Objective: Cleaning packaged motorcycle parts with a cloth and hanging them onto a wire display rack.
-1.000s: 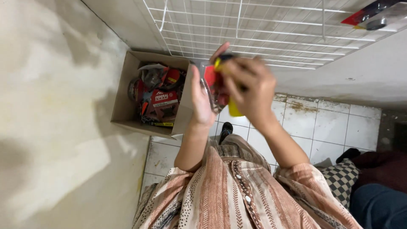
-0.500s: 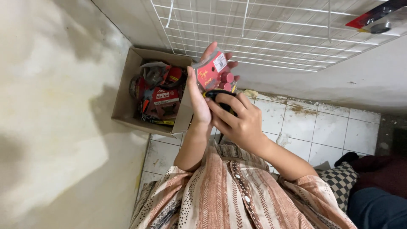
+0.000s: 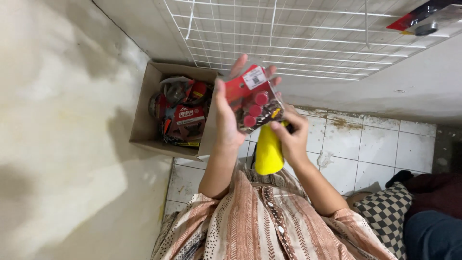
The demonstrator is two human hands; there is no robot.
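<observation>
Between the two hands, above the floor tiles, sits a red blister pack, its long axis running up toward the wire grid. Left hand grips the pack's side, fingers wrapped behind it. Right hand pinches its lower corner while closed around a yellow tool. Just left lies a cardboard box of similar packs, nearer the left hand.

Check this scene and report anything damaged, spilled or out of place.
Nothing looks spilled or broken. The left hand holds a red blister pack, the right hand a yellow handle. Only oddities: packs piled loosely in the cardboard box, and stained floor tiles along the wall.
</observation>
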